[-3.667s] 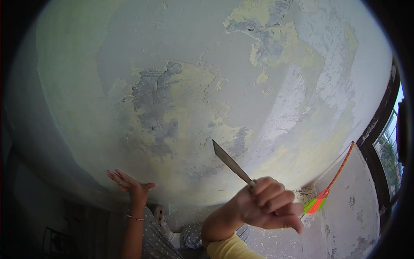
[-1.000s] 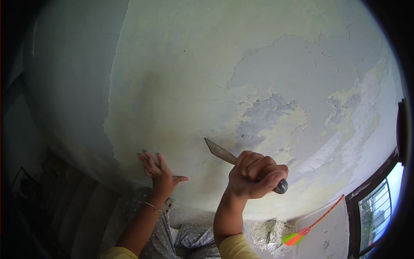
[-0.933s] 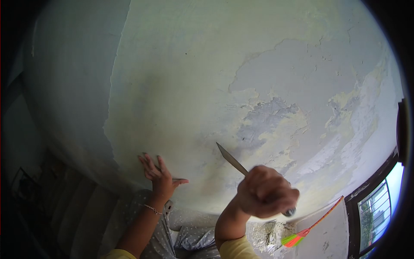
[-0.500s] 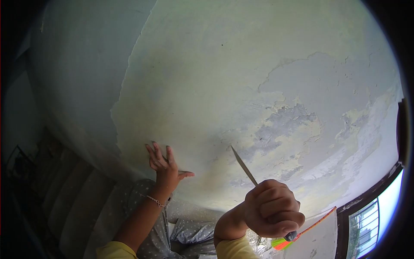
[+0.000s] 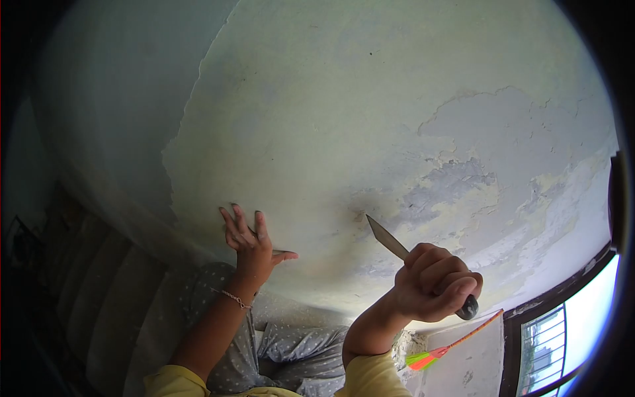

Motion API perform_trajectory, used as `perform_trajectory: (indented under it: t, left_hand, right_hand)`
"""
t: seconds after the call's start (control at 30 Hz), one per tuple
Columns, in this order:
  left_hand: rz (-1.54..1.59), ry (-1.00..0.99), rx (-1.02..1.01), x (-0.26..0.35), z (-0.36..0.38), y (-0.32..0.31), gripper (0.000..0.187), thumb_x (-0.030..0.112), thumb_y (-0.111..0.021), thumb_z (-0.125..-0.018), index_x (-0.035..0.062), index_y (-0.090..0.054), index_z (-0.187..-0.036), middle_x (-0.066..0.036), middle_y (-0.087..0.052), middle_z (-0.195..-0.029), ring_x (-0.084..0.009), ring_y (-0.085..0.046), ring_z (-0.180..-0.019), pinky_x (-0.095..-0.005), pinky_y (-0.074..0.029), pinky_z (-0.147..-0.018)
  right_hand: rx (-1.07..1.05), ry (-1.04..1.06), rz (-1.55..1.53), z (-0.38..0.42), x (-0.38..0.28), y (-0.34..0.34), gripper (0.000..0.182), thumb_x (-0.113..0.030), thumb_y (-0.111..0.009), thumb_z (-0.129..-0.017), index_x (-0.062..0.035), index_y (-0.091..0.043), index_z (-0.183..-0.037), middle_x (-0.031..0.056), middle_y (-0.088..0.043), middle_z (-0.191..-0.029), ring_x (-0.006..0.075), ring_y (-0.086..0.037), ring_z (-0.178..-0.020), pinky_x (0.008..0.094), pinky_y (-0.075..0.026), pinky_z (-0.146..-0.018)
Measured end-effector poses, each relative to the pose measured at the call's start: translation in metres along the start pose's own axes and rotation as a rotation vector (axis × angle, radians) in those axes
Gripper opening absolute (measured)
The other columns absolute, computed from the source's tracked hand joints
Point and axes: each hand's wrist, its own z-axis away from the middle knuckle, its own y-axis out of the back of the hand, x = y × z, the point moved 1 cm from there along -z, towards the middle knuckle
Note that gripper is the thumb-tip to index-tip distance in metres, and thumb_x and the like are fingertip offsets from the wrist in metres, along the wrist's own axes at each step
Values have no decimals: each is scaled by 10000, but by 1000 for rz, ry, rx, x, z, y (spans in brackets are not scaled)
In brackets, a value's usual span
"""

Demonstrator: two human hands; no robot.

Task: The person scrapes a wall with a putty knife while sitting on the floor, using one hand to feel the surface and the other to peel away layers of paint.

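Observation:
My right hand (image 5: 433, 281) is closed around the dark handle of a metal scraper (image 5: 389, 241). Its blade points up and to the left, with the tip at the wall (image 5: 344, 112) near a dark scraped spot. My left hand (image 5: 250, 241) lies flat on the wall with its fingers spread and holds nothing; a thin bracelet is on that wrist. The wall's pale paint is peeling, with grey and yellowish bare patches (image 5: 450, 188) to the right of the blade.
Stairs (image 5: 99, 278) run down at the lower left. A broom with orange and green bristles (image 5: 440, 354) leans at the lower right beside a dark-framed window (image 5: 562, 317). My legs in dotted grey trousers (image 5: 291, 344) show below, with rubble near them.
My right hand has swung the scraper up and to the right, and the blade now meets the wall higher. My left hand has stayed pressed on the wall. The view has drifted left.

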Motion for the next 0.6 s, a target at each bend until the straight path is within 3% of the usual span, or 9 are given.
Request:
perform_trajectory:
  t: [0.1,0.17,0.2,0.3,0.43,0.5,0.53,0.6]
  left_hand:
    - [2,0,12,0,-2,1,1402,740,-697,-553,46,54,-1512,-394,111,-1496,-639,14,-1350,-686,-163,-1009]
    - [2,-8,12,1,-1,1,1399,737,-698,-555,45,52,-1511,-393,109,-1496,-638,13,-1350,-686,-163,-1010]
    - [2,0,9,1,-1,2,1401,734,-702,-553,44,51,-1511,-393,110,-1496,-635,11,-1351,-685,-162,-1010]
    - [7,3,14,1,-5,1,1405,725,-713,-548,43,51,-1511,-394,112,-1496,-630,8,-1354,-682,-163,-1010]
    - [-2,0,-3,1,-1,3,1406,711,-726,-546,39,46,-1510,-398,112,-1494,-622,8,-1360,-678,-166,-1010]
    - [3,6,-7,2,-1,4,1405,708,-729,-548,37,46,-1509,-397,113,-1494,-622,10,-1360,-678,-166,-1009]
    - [6,9,-3,2,-2,4,1404,705,-731,-550,36,47,-1509,-397,114,-1494,-623,12,-1359,-678,-165,-1009]
    - [10,5,8,2,-4,3,1401,702,-731,-554,37,47,-1509,-394,115,-1495,-622,12,-1360,-679,-164,-1009]
  right_hand:
    - [-39,128,-82,-10,-26,1,357,-208,-391,-1014,-82,-321,-688,-11,-335,-458,62,-272,-326,210,-276,-272]
    - [-72,122,10,-6,-14,-4,345,-200,-425,-1009,-70,-343,-700,-2,-338,-456,77,-287,-327,229,-276,-278]
    - [-22,-7,182,4,6,-6,336,-182,-454,-1001,-56,-355,-705,11,-342,-459,98,-301,-327,253,-271,-284]
    - [24,-95,0,-2,5,1,325,-144,-437,-989,-65,-328,-694,15,-334,-456,103,-292,-330,259,-271,-286]
    - [-40,71,-96,-8,-24,-1,326,-124,-412,-981,-75,-309,-676,11,-332,-453,88,-271,-332,241,-270,-280]
    - [-66,-7,88,0,6,-1,318,-123,-412,-987,-70,-315,-689,11,-331,-452,88,-274,-335,250,-259,-278]
    - [16,-84,50,0,9,-3,308,-117,-412,-990,-66,-323,-699,13,-330,-452,90,-285,-337,257,-251,-279]
    - [-4,-48,8,-6,3,1,305,-118,-407,-991,-67,-326,-702,12,-333,-455,88,-288,-336,253,-257,-279]
